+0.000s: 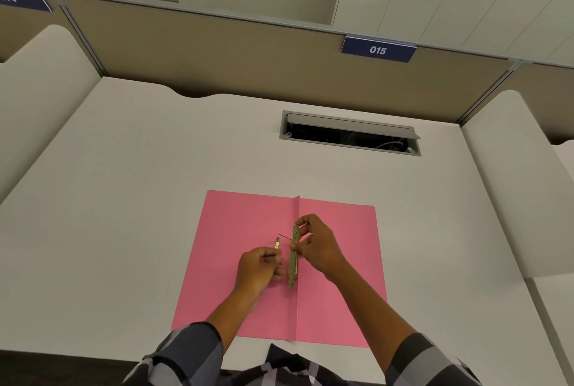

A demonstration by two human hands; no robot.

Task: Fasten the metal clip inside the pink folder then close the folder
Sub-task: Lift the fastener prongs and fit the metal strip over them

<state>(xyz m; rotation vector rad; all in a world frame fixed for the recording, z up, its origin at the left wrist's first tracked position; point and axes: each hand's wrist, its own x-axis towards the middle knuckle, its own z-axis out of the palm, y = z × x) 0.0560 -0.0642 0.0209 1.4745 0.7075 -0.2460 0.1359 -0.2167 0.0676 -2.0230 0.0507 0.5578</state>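
Note:
The pink folder (338, 289) lies open and flat on the white desk, its centre fold running away from me. Along that fold sits the brass-coloured metal clip bar (293, 264). My right hand (318, 246) pinches the bar's far half between thumb and fingers. My left hand (259, 269) is just left of the bar and holds a thin metal prong (277, 243) that stands up from its fingertips. A second thin prong slants up beside the bar's far end.
The white desk (155, 199) has a grey cable hatch (351, 134) with its lid raised, beyond the folder on the right. Curved white side dividers flank the desk. A blue sign reading 015 (378, 49) hangs on the tan back panel.

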